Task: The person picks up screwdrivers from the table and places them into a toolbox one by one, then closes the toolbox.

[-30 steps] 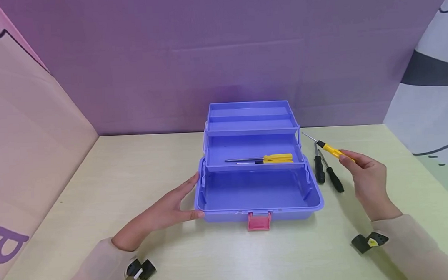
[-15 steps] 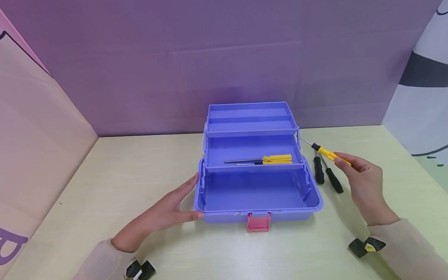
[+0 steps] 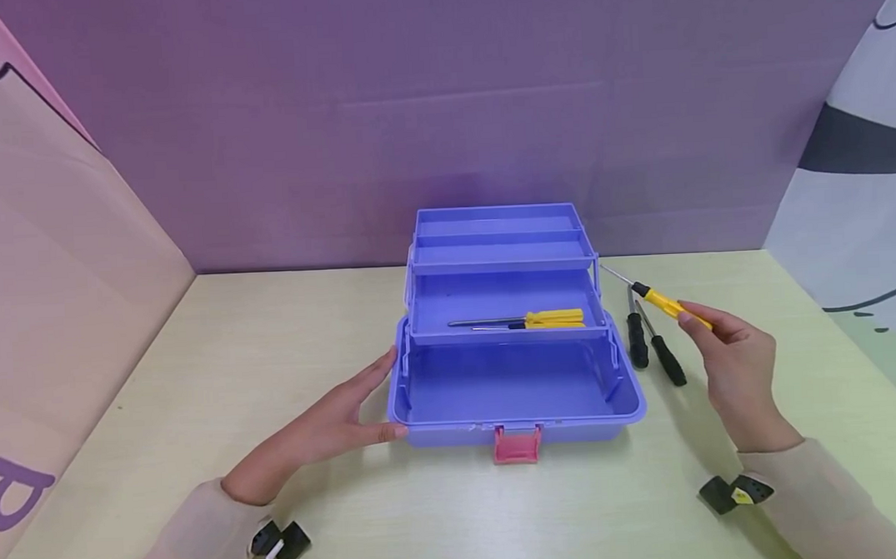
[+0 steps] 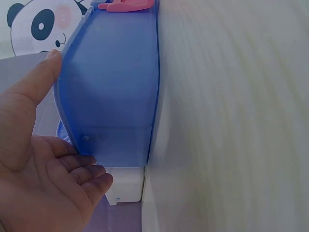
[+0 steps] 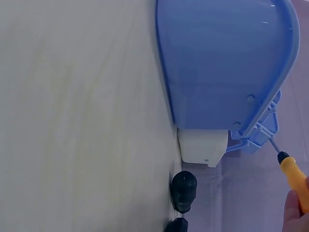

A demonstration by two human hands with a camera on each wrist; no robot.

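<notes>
A purple toolbox stands open on a pale wooden surface, its two trays stepped up and back above the deep bottom compartment and a pink latch hanging at the front. The left hand rests against the toolbox's left side, thumb spread well apart from the fingers, thumb at the front corner and fingertips farther back along the rim. The right hand pinches a yellow screwdriver by its handle between thumb and fingers, raised just beside the toolbox's right side, the metal shaft pointing back and left; the right wrist view catches only a little of this grip, so how many fingers share it is hard to tell. Beneath, two black-handled screwdrivers lie on the surface near the toolbox, handles toward the person. Two more yellow-handled screwdrivers lie side by side in the middle tray, handles to the right.
</notes>
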